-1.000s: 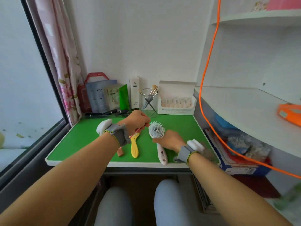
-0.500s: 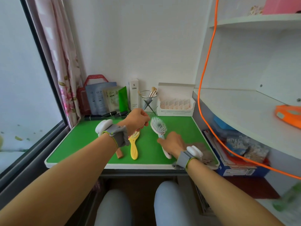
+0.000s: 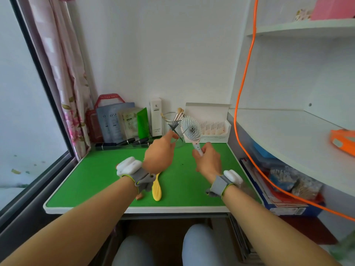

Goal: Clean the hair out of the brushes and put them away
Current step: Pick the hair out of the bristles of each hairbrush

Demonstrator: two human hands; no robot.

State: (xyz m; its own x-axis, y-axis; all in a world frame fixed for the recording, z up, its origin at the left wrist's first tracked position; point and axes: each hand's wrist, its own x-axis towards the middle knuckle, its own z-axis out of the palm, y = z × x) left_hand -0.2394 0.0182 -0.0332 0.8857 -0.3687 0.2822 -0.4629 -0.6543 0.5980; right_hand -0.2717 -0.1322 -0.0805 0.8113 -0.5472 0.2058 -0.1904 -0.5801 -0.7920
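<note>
Green table top fills the head view. Above its far part a pale paddle brush is held upright by its handle, which is gripped in the curled right hand. A thin pick is pinched in the left hand, with its tip laid to the bristles, where a dark clump of hair is seen. Cleaning is judged barely begun: a yellow brush lies on the table, and nothing is put away. "IK" is read on a tall white box, and "OS" on grey pouches.
</note>
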